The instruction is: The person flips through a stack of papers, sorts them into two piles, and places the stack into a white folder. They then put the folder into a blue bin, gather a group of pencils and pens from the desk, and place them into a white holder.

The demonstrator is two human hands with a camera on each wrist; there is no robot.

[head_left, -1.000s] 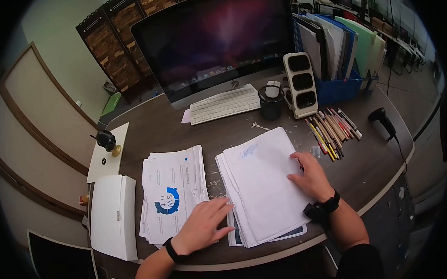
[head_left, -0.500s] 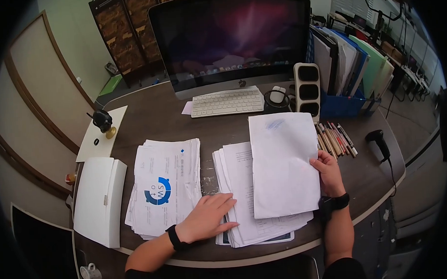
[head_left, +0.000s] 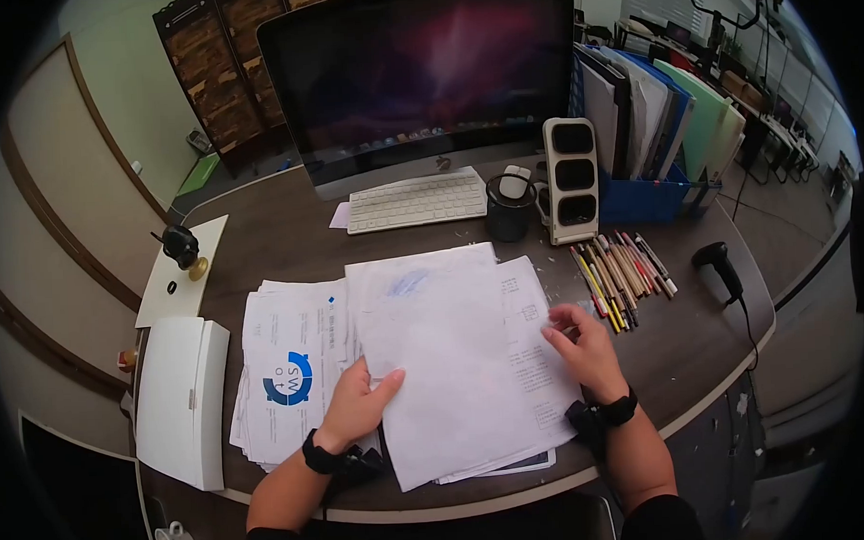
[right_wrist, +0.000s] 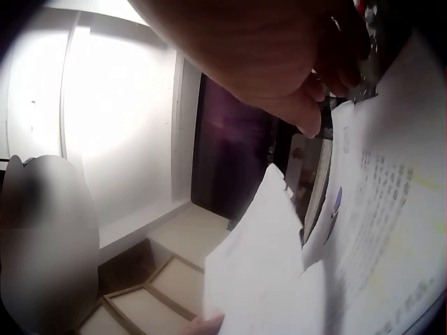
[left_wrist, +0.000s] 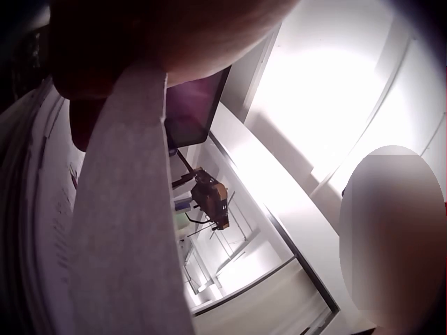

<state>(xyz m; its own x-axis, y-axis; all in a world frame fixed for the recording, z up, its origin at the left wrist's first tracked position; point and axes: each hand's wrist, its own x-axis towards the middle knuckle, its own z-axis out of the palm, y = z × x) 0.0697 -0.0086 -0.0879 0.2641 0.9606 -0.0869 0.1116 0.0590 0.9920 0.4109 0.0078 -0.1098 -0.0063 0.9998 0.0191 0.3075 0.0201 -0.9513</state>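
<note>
My left hand [head_left: 354, 406] grips the left edge of a white sheet [head_left: 445, 365] with a blue scribble near its top, thumb on its face and fingers behind. In the left wrist view the sheet's edge runs down from under that hand. The sheet overlaps a stack of printed papers [head_left: 538, 371], whose right side shows beyond it. At that stack's right edge is my right hand [head_left: 590, 355], fingers loosely bent, thumb apart, nothing between them. Left of the sheet lies another paper pile [head_left: 263, 323] with a blue ring graphic on top, partly covered by the sheet.
Loose pencils and pens [head_left: 623, 278] lie right of the papers, with a black handheld scanner [head_left: 722, 269] beyond. Behind are a keyboard [head_left: 415, 202], a mesh cup [head_left: 511, 215], a monitor [head_left: 425, 80] and a blue file rack [head_left: 644, 198]. A white box-shaped device [head_left: 175, 403] stands at left.
The scribbled sheet was lifted off the right stack by the right hand, then moved left and passed to the left hand. The right hand has released it and is back beside the stack.
</note>
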